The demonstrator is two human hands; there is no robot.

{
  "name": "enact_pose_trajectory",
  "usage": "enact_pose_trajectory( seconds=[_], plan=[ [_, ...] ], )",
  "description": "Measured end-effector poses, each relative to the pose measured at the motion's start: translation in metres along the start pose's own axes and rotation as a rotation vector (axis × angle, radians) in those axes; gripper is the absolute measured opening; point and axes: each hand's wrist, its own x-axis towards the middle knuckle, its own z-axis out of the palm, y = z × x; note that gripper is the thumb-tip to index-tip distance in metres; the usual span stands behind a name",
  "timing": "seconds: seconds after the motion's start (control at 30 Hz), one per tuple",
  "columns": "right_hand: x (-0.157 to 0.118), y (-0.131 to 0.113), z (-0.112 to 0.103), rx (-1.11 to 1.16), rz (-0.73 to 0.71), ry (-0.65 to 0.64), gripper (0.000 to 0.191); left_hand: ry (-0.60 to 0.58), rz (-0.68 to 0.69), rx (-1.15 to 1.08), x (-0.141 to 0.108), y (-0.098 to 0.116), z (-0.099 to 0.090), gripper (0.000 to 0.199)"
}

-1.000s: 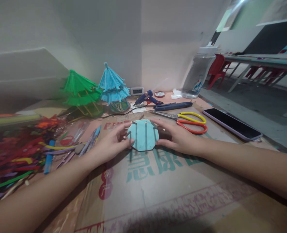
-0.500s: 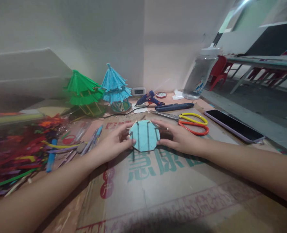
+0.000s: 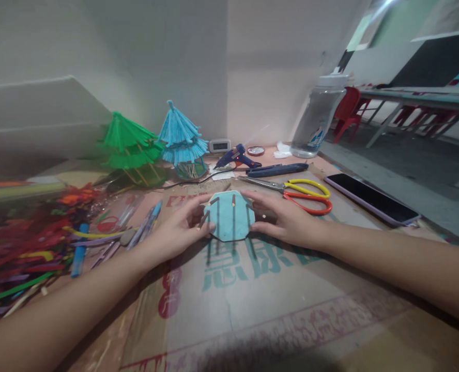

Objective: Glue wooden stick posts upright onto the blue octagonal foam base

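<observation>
A light-blue, many-sided flat piece [image 3: 228,219] is held just above the cardboard, between my two hands. Several thin sticks rise from it, seen almost end-on, and dark stripes that look like their shadows cross its face. My left hand [image 3: 185,222] grips the left edge, thumb on the near side and fingers curled behind. On the opposite edge, my right hand [image 3: 279,217] pinches in the same way. Scissors [image 3: 305,194] with one yellow and one red handle lie just beyond my right hand.
Green [image 3: 131,142] and blue [image 3: 183,134] pipe-cleaner roof models stand at the back. A glue gun [image 3: 233,156], a dark blue tool [image 3: 278,169], a water bottle [image 3: 317,119] and a phone [image 3: 371,199] lie or stand behind. Colourful craft scraps [image 3: 31,237] fill the left side.
The light-blue piece has tilted slightly, so its stick tips appear lower and the dark stripes reach further down onto the cardboard. Both hands keep their grip; the whole view shifted a little.
</observation>
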Motion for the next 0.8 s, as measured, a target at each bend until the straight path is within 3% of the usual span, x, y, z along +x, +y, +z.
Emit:
enact_pose_trajectory(
  seconds=[0.2,0.47,0.67,0.8],
  plan=[
    [0.0,-0.002,-0.001,0.019,0.017,-0.016,0.072,0.004,-0.004,0.009,0.001,0.003,0.001,0.057],
    [0.001,0.003,0.003,0.219,0.158,-0.123,0.08,0.02,-0.079,-0.008,0.002,-0.005,0.0,0.068],
    [0.004,-0.001,0.002,0.301,0.152,-0.142,0.08,0.074,-0.124,0.028,0.002,-0.008,0.0,0.071],
    [0.005,0.0,0.002,0.225,0.167,-0.139,0.078,0.09,-0.108,0.01,0.003,-0.011,0.001,0.075]
  ],
)
